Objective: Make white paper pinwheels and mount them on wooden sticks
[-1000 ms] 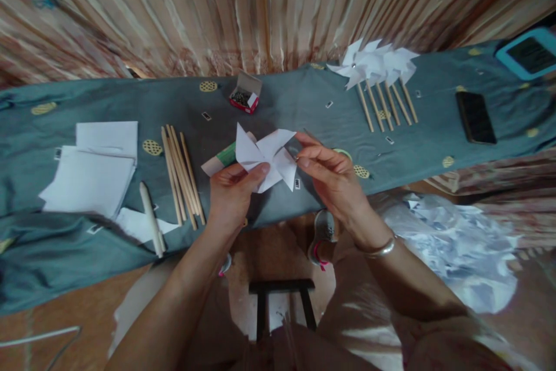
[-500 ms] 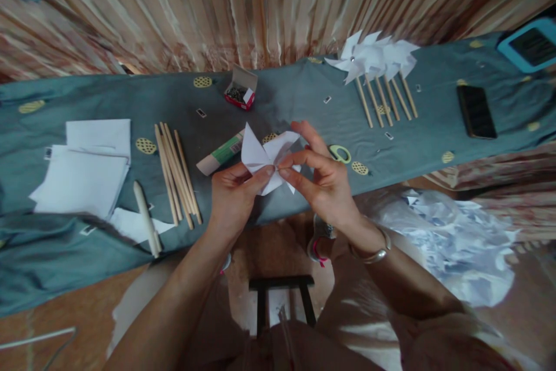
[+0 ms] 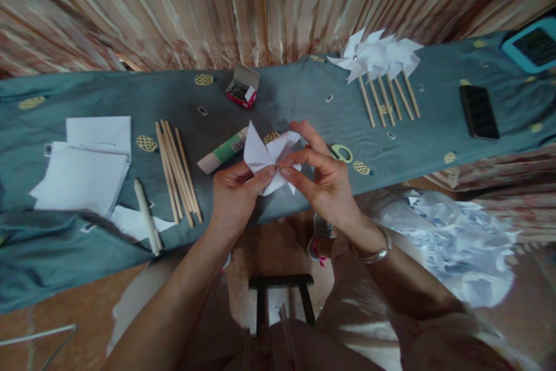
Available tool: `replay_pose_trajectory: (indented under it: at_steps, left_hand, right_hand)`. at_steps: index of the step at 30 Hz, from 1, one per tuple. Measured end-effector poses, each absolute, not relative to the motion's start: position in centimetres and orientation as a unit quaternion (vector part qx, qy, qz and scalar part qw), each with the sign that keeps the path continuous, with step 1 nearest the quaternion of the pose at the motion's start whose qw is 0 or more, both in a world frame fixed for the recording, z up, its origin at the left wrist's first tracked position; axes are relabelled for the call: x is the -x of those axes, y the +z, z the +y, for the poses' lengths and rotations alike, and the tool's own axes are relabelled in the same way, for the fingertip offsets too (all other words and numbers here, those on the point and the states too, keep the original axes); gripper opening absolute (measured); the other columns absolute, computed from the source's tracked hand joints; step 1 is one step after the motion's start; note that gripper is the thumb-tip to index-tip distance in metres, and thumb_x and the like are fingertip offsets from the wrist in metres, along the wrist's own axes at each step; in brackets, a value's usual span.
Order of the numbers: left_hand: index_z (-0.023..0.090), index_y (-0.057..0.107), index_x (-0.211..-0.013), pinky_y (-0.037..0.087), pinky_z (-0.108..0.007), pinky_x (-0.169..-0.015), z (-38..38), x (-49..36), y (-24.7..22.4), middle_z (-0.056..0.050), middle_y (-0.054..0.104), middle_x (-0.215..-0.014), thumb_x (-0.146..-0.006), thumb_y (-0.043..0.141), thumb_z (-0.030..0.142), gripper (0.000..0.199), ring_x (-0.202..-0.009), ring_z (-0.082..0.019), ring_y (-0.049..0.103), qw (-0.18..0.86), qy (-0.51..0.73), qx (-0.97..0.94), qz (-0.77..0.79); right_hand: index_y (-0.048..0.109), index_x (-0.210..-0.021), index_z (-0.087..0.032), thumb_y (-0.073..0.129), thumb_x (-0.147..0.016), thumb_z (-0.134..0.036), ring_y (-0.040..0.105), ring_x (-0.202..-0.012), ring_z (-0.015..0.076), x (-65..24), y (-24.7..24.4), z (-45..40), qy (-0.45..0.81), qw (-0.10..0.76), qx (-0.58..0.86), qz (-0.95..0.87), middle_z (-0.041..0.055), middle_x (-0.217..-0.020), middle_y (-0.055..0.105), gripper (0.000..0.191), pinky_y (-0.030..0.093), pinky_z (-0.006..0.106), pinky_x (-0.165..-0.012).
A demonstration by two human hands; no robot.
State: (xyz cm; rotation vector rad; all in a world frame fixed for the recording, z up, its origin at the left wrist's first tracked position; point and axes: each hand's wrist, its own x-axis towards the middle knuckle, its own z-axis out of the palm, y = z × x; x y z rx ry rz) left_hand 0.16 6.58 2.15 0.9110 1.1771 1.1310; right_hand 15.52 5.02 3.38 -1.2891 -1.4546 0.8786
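A white paper pinwheel (image 3: 256, 154) with folded blades is held over the near edge of the table. My left hand (image 3: 234, 194) is closed on its lower left side, the thumb pressed close to the centre. The thumb and forefinger of my right hand (image 3: 328, 183) pinch at the centre from the right, its other fingers bent above. Whether a pin sits between the fingertips is too small to tell. Behind the paper lies a green and beige tube-like pack (image 3: 221, 151). Scissors with a pale green handle (image 3: 342, 153) rest just beyond my right hand, partly hidden by it.
A small open box of pins (image 3: 241, 93) stands at the back. To the left lie wooden sticks (image 3: 176, 177), paper sheets (image 3: 82, 177) and a white cutter-like tool (image 3: 146, 215). Several pinwheels on sticks (image 3: 377, 58), a phone (image 3: 479, 111) and a bag of paper scraps (image 3: 456, 249) are rightward.
Both hands keep nearly the same grip on the pinwheel. The paper has tilted very slightly; the view has shifted a little.
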Motion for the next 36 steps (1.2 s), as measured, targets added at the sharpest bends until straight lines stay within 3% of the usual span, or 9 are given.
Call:
replay_pose_trajectory:
  at_steps: [18, 27, 36]
  left_hand:
    - [0.020, 0.080, -0.083, 0.057, -0.033, -0.077, 6.57, -0.02, 1.83, -0.005, 0.079, -0.087, -0.064, 0.084, 0.035, 0.024, -0.084, -0.022, 0.072, 0.592, 0.476, -0.392, 0.519]
    - [0.018, 0.080, -0.082, 0.056, -0.034, -0.079, 6.52, -0.04, 2.32, -0.004, 0.079, -0.086, -0.065, 0.082, 0.033, 0.023, -0.085, -0.024, 0.071, 0.565, 0.466, -0.421, 0.535]
    - [0.019, 0.080, -0.080, 0.054, -0.028, -0.070, 6.49, 0.09, 2.18, -0.002, 0.078, -0.081, -0.067, 0.079, 0.032, 0.018, -0.075, -0.020, 0.069, 0.543, 0.454, -0.458, 0.538]
  right_hand:
    - [0.072, -0.082, -0.029, 0.072, -0.084, -0.034, 0.037, -0.147, 0.0255, -15.50, 3.50, 4.89, 0.363, 0.478, 0.532, -0.597, -0.0046, -0.146, 0.055, 0.006, 0.022, 0.048, -0.125]
    - [0.073, -0.082, -0.027, 0.072, -0.084, -0.034, 0.036, -0.148, 0.0267, -15.59, 3.68, 4.96, 0.364, 0.468, 0.536, -0.601, -0.0023, -0.146, 0.056, 0.007, 0.021, 0.053, -0.124]
    - [0.073, -0.083, -0.027, 0.074, -0.082, -0.036, 0.039, -0.146, 0.0242, -16.05, 2.99, 5.17, 0.400, 0.470, 0.527, -0.584, -0.0004, -0.144, 0.058, 0.009, 0.023, 0.047, -0.124]
